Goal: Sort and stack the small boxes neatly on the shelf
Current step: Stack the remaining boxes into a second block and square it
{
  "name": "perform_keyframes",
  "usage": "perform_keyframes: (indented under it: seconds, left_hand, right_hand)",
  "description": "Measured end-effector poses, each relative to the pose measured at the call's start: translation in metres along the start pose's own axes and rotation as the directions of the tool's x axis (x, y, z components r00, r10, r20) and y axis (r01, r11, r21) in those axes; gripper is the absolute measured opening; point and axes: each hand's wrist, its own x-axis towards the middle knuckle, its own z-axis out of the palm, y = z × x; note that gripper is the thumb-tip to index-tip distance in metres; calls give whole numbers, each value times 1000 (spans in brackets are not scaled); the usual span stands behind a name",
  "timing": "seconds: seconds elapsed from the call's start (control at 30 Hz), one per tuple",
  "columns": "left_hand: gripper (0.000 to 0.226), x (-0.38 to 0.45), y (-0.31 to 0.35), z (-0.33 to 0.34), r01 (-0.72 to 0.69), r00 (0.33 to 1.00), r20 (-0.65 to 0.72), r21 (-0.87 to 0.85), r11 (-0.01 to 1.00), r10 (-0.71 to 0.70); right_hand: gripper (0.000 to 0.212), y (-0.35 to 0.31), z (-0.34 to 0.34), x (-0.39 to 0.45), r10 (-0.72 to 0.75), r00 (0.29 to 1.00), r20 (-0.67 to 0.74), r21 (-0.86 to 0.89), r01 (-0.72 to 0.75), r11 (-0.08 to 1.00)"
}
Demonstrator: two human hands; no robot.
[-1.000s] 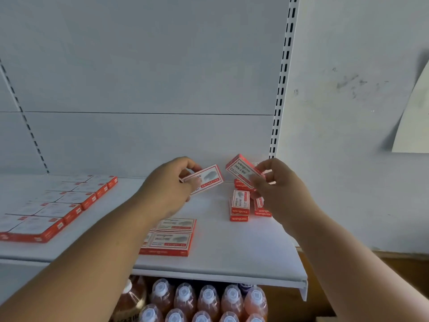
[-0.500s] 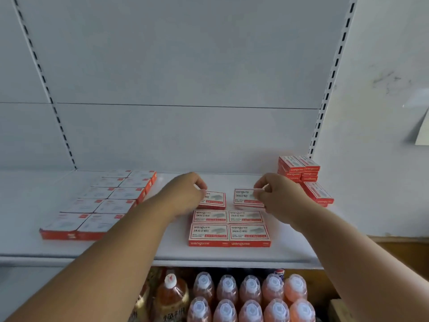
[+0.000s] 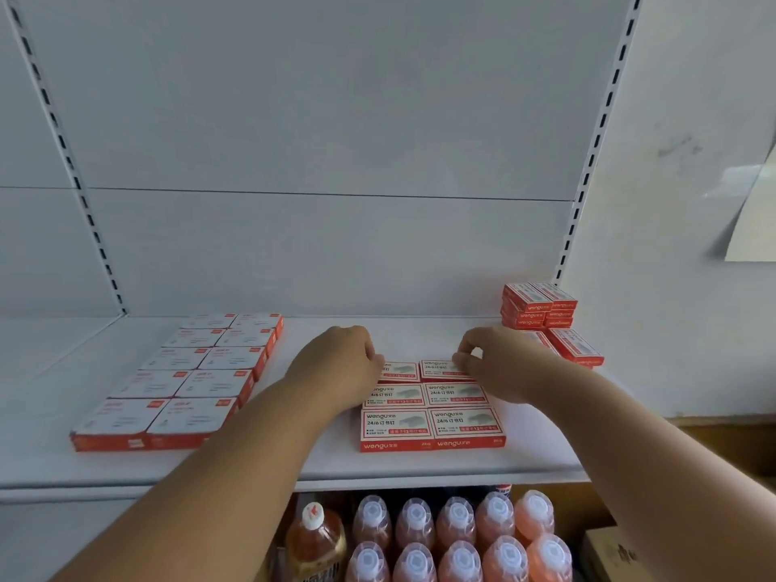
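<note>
On the white shelf (image 3: pixel 420 468) small red-and-white boxes lie flat in a two-wide block. The front pair (image 3: pixel 432 426) and middle pair (image 3: pixel 424 394) lie untouched. My left hand (image 3: pixel 336 367) holds the back-left box (image 3: pixel 401 371) by its left edge with curled fingers. My right hand (image 3: pixel 499 367) pinches the right end of the back-right box (image 3: pixel 441 369). Both back boxes rest on the shelf behind the middle pair. A stack of the same boxes (image 3: pixel 539 306) stands at the back right, with loose boxes (image 3: pixel 575 348) in front of it.
Larger flat red-and-white boxes (image 3: pixel 189 384) lie in two rows on the shelf's left part. Below the shelf stand orange bottles (image 3: pixel 453 535) with white caps. A cardboard box (image 3: pixel 609 552) sits at lower right. A paper sheet (image 3: pixel 756 220) hangs on the right wall.
Both hands carried a box each from the right pile down to the block and set them as its back row; the view has shifted left and down.
</note>
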Motion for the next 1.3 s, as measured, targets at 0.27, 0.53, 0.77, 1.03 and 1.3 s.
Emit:
perform_keyframes:
  seconds: [0.27, 0.53, 0.77, 1.03, 1.3]
  left_hand:
    - [23, 0, 5, -2, 13, 999, 35, 65, 998, -15]
    - [21, 5, 8, -7, -38, 996, 85, 115, 993, 28]
    - [9, 3, 44, -18, -122, 990, -58, 85, 989, 127]
    - [23, 13, 150, -6, -250, 950, 186, -35, 968, 252]
    - [39, 32, 209, 35, -144, 957, 280, 220, 965, 79]
  right_hand:
    - [15, 2, -4, 3, -79, 995, 68, 25, 78, 997]
    - [23, 0, -2, 1, -112, 993, 43, -179, 118, 977]
    - [15, 26, -19, -13, -110, 945, -307, -90, 86, 992]
    - [14, 115, -53, -16, 50, 912, -406, 78, -20, 997]
    - [37, 141, -41, -5, 30, 970, -240, 106, -4, 994]
